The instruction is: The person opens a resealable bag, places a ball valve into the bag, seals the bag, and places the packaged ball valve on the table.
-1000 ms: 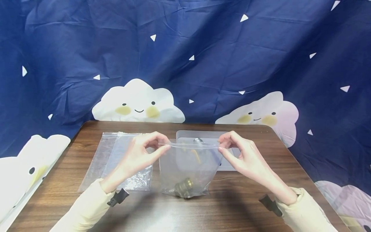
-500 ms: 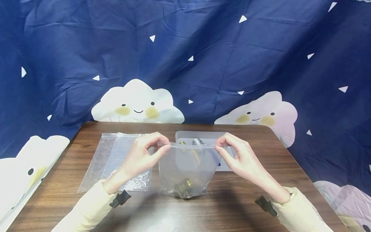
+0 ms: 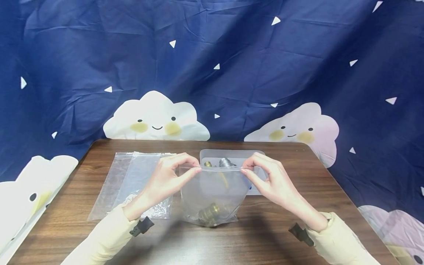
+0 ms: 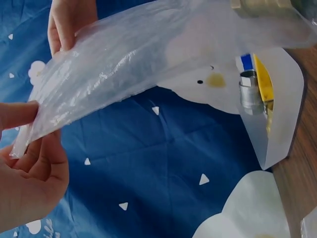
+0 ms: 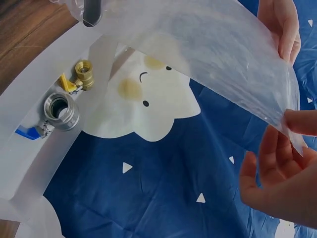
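Observation:
A translucent zip bag (image 3: 198,191) stands upright on the table with a brass fitting (image 3: 209,213) at its bottom. My left hand (image 3: 172,175) pinches the left part of its top edge between thumb and forefinger. Toward the other end, my right hand (image 3: 273,178) pinches that edge in the same way. In the left wrist view the bag stretches away from the left hand (image 4: 37,173), and the fitting (image 4: 262,6) shows partly at the top. Beside the right hand (image 5: 282,173), the right wrist view shows the bag's corner sticking out past the fingers.
Behind the bag stands a white plastic tray (image 3: 256,191). It holds a silver ball valve (image 5: 62,111) with a blue handle and a brass one (image 5: 85,74) with a yellow handle. Flat clear zip bags (image 3: 132,176) lie on the wooden table (image 3: 314,191) at the left.
Both hands have come closer together along the bag's top edge, the left one shifting right and the right one left. The edge sits slightly lower, showing more of the valves behind.

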Tool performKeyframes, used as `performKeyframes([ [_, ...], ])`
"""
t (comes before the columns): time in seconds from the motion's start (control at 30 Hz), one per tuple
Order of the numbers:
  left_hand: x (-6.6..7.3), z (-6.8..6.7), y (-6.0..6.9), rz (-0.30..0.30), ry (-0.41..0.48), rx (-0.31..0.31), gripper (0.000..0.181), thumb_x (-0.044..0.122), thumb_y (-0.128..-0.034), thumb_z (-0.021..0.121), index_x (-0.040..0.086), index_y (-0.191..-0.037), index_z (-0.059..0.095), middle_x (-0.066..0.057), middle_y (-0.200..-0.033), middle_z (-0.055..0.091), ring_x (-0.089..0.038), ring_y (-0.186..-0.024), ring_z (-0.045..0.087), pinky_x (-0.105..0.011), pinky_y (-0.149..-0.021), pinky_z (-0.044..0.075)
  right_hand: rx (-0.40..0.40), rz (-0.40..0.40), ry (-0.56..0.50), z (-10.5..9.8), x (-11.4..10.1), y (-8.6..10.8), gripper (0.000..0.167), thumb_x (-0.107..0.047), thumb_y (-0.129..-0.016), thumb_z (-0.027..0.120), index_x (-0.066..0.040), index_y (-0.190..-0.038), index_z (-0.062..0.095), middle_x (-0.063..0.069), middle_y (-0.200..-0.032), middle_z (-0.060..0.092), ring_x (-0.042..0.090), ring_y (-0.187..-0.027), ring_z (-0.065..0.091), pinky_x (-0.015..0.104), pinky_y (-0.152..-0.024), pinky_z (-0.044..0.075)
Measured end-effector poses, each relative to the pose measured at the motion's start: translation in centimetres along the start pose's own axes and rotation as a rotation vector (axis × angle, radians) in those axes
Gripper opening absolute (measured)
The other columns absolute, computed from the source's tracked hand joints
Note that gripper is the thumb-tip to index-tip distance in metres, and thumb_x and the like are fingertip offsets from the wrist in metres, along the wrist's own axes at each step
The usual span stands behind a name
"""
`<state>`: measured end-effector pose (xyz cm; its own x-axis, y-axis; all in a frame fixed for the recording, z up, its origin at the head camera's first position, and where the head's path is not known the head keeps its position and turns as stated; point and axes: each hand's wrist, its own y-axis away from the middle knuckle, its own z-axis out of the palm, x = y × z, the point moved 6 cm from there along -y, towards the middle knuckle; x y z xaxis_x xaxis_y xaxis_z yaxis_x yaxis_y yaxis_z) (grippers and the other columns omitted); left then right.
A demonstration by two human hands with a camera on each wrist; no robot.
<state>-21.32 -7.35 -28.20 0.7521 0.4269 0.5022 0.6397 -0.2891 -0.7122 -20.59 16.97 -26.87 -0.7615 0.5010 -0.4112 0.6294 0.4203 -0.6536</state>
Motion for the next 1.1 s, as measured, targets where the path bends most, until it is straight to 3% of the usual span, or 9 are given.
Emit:
performKeyframes([
  [0.23, 0.0, 0.0, 0.0, -0.002, 0.069, 0.011, 0.008, 0.008, -0.0825, 0.077, 0.013, -0.088, 0.074, 0.004, -0.081, 0.075, -0.007, -0.078, 0.072, -0.018, -0.066, 0.050, -0.001, 0.024, -0.022, 0.4, -0.6, 0.1, 0.022, -0.002, -0.084, 0.073, -0.022, -0.090, 0.066, -0.011, -0.082, 0.063, 0.003, -0.081, 0.055, 0.015, -0.076, 0.046],
  [0.43, -0.1, 0.1, 0.0, -0.049, 0.074, -0.028, 0.011, 0.015, -0.0815, 0.079, 0.021, -0.090, 0.076, 0.009, -0.083, 0.076, -0.002, -0.069, 0.063, -0.020, -0.056, 0.042, 0.003, -0.029, -0.011, 0.8, -1.0, -0.1, 0.022, -0.003, -0.083, 0.075, -0.022, -0.089, 0.066, -0.011, -0.078, 0.060, 0.002, -0.075, 0.052, 0.015, -0.070, 0.043],
  [0.7, 0.2, 0.7, -0.3, -0.055, 0.196, -0.087, 0.011, 0.008, -0.0797, 0.080, 0.015, -0.088, 0.078, 0.003, -0.084, 0.078, -0.002, -0.077, 0.073, -0.019, -0.066, 0.058, -0.015, -0.040, 0.000, 1.1, -1.0, -0.3, 0.021, -0.002, -0.085, 0.073, -0.021, -0.090, 0.065, -0.010, -0.080, 0.060, 0.001, -0.076, 0.052, 0.016, -0.069, 0.044],
  [0.9, 0.4, 1.0, -0.5, -0.017, 0.228, -0.096, 0.010, 0.004, -0.0802, 0.079, 0.012, -0.086, 0.077, 0.000, -0.082, 0.077, -0.003, -0.076, 0.072, -0.020, -0.069, 0.059, -0.034, -0.038, -0.009, 1.3, -1.4, -0.4, 0.021, -0.006, -0.085, 0.075, -0.023, -0.091, 0.066, -0.012, -0.081, 0.062, 0.001, -0.073, 0.051, 0.016, -0.064, 0.039],
  [1.1, 0.8, 1.0, -1.0, -0.039, 0.215, -0.145, 0.011, 0.010, -0.0803, 0.081, 0.015, -0.089, 0.078, 0.004, -0.085, 0.078, -0.003, -0.079, 0.073, -0.020, -0.073, 0.060, -0.024, -0.046, -0.009, 1.3, -1.5, -0.5, 0.021, -0.004, -0.085, 0.074, -0.023, -0.088, 0.066, -0.012, -0.077, 0.059, 0.001, -0.072, 0.050, 0.016, -0.063, 0.040],
])
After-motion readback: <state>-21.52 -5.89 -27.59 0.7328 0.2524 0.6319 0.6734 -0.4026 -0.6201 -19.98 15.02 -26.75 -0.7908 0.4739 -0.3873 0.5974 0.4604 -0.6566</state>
